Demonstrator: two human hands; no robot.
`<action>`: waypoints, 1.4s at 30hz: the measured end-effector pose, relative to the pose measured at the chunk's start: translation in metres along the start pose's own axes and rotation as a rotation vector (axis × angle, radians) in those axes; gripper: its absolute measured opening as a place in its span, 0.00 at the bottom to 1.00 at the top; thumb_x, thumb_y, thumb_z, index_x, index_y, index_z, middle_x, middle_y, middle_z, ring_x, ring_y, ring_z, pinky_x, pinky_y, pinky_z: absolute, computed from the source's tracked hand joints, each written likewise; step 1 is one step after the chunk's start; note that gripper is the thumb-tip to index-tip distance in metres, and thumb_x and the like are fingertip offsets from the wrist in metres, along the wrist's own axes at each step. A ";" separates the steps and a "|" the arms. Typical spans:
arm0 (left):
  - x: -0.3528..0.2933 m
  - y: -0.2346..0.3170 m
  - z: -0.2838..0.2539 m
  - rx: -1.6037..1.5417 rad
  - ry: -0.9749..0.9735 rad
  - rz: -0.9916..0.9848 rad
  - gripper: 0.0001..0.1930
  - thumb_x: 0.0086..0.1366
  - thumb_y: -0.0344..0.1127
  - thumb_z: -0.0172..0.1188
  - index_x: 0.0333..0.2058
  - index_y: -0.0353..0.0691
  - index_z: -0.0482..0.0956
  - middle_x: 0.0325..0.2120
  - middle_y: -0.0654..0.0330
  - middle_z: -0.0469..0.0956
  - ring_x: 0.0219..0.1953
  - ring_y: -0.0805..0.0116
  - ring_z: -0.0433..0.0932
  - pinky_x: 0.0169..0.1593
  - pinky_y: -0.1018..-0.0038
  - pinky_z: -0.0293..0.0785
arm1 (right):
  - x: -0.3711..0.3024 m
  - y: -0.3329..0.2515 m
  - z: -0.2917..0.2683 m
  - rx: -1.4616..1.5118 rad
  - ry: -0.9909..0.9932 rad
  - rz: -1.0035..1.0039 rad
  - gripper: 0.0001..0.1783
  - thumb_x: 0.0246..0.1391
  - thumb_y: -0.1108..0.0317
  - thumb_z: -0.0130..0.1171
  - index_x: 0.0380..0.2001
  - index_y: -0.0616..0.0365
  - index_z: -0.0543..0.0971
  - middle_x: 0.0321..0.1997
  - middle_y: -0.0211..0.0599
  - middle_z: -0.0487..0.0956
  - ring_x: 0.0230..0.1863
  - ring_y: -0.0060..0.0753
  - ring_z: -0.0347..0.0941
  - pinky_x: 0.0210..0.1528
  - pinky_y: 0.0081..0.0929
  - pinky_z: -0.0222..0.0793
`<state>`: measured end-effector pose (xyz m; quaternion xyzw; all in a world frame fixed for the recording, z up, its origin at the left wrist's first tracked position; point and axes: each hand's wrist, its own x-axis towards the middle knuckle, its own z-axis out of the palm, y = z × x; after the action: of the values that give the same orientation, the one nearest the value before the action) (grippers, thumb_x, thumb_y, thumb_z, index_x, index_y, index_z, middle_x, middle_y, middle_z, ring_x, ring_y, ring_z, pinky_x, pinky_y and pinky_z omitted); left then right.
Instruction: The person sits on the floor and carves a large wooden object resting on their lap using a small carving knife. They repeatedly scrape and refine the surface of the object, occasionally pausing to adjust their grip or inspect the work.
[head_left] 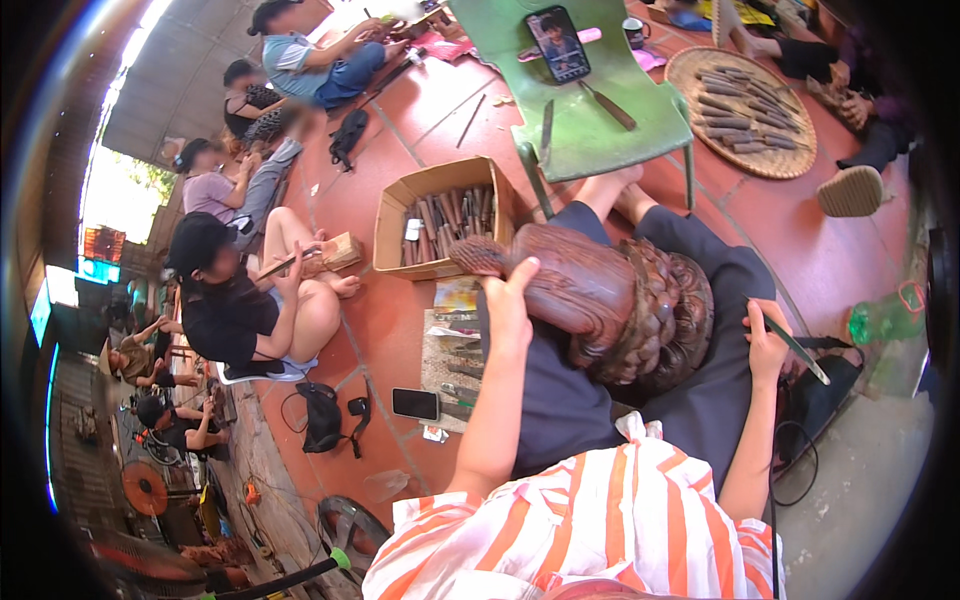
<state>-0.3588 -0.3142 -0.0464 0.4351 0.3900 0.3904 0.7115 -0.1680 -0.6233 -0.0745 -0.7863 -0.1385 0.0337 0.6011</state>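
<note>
A dark reddish-brown carved wooden statue (pixel 580 285) lies on its side across my lap. Its knobbly, curl-covered head points left, and its thick petal-carved base is at the right. My left hand (pixel 510 300) grips the statue near the neck, with the thumb on top; some of its fingers are hidden. Over my right thigh, apart from the statue, my right hand (pixel 767 340) is closed round a slim flat-bladed hand tool (pixel 800 355). Its narrow blade slants down to the right; the exact kind of tool cannot be told.
A cardboard box (pixel 385 225) of wooden-handled tools stands left of the statue. Ahead is a green plastic chair (pixel 610 140) bearing a phone (pixel 558 45) and tools. A woven tray (pixel 690 70) of tools lies far right. Several people sit working nearby, one (pixel 235 300) at left.
</note>
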 end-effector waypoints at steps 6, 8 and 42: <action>0.041 0.013 0.000 0.038 -0.091 -0.103 0.26 0.51 0.29 0.66 0.47 0.28 0.66 0.42 0.52 0.74 0.42 0.65 0.75 0.48 0.70 0.71 | 0.001 -0.009 0.004 0.003 0.005 0.004 0.06 0.55 0.71 0.58 0.29 0.64 0.79 0.29 0.28 0.77 0.24 0.16 0.71 0.20 0.13 0.63; 0.047 0.017 0.001 0.066 -0.144 -0.115 0.28 0.53 0.30 0.67 0.48 0.28 0.64 0.42 0.51 0.74 0.41 0.65 0.76 0.47 0.70 0.73 | 0.001 -0.011 0.007 0.016 0.006 0.000 0.05 0.54 0.73 0.58 0.28 0.65 0.79 0.29 0.29 0.78 0.23 0.17 0.70 0.22 0.15 0.64; 0.080 -0.015 0.121 0.956 -0.152 0.659 0.43 0.51 0.62 0.62 0.52 0.27 0.69 0.46 0.38 0.74 0.51 0.48 0.73 0.55 0.64 0.66 | 0.003 -0.008 0.008 -0.006 0.012 0.061 0.07 0.55 0.68 0.59 0.32 0.61 0.81 0.30 0.27 0.79 0.27 0.17 0.74 0.25 0.15 0.66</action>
<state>-0.2157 -0.2853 -0.0391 0.8329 0.3148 0.3397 0.3031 -0.1681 -0.6132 -0.0690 -0.7921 -0.1108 0.0469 0.5984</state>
